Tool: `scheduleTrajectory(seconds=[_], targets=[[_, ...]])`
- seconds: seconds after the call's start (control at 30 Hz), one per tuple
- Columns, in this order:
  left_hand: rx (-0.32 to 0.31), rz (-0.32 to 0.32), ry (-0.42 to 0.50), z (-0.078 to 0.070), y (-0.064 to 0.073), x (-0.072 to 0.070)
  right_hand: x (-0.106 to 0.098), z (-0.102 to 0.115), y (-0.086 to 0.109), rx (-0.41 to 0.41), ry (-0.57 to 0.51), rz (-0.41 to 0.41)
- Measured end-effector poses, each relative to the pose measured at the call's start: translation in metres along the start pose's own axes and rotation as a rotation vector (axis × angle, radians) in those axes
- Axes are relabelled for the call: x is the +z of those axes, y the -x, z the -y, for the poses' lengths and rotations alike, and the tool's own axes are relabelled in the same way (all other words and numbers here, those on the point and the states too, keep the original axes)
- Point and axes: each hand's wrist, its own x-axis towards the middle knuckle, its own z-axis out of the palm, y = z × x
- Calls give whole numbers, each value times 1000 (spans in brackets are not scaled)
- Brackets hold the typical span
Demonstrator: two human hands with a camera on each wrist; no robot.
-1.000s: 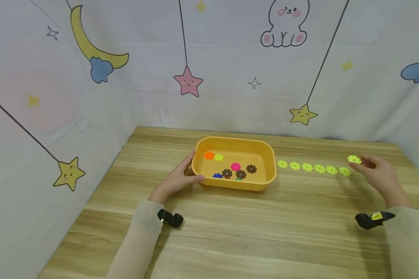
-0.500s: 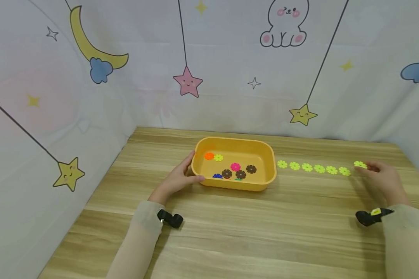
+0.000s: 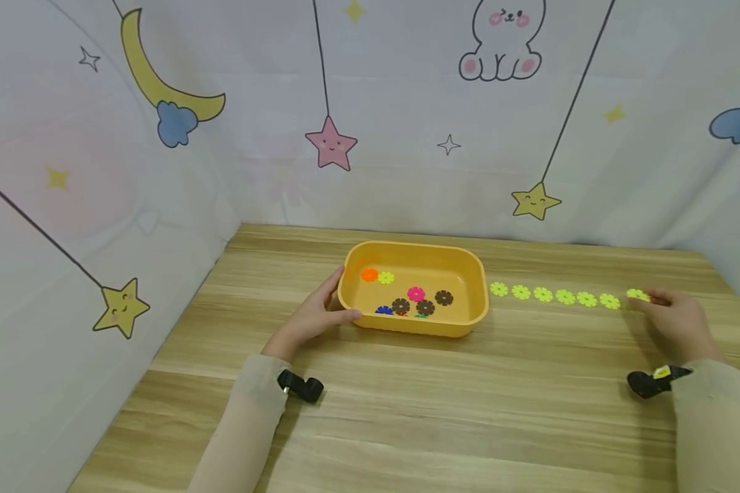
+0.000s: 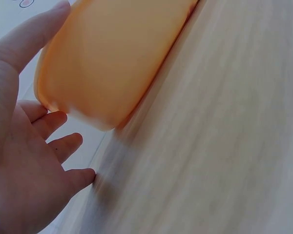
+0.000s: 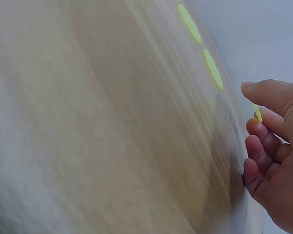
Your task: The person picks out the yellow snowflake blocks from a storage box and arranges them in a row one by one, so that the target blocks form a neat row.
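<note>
My left hand (image 3: 310, 313) holds the left end of a yellow plastic bin (image 3: 477, 322), thumb on the near rim and fingertips at the side. In the left wrist view, the bin's wall (image 4: 112, 58) shows between the thumb and index finger, the other fingers spread apart from it. A yellow-green snowflake disc (image 3: 638, 294) is pinched by my right hand (image 3: 678, 318), low over the table at the right end of a row of similar discs (image 3: 564, 297). The right wrist view shows this pinched disc (image 5: 258, 113) edge-on, partly hidden by the thumb.
Inside the bin lie several loose discs, among them an orange one (image 3: 369, 274), a pink one (image 3: 416, 294) and a brown one (image 3: 444, 298). Behind the wooden table (image 3: 444, 411) hangs a white printed curtain (image 3: 401, 89).
My right hand has lowered the yellow-green disc toward the table and shifted it slightly right, past the row's last disc. The left hand and the bin stay in place.
</note>
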Motion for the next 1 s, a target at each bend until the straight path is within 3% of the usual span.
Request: scheduleTrajectory(seconds=[0.27,0.67,1.0], targets=[[20,6,41,0,1,1,0,0,3,67,-16,43],[16,2,30,-2,2,0,1,6,1,67,8,49],[8,16,14,-3,0,0,-1,5,0,68,51,110]])
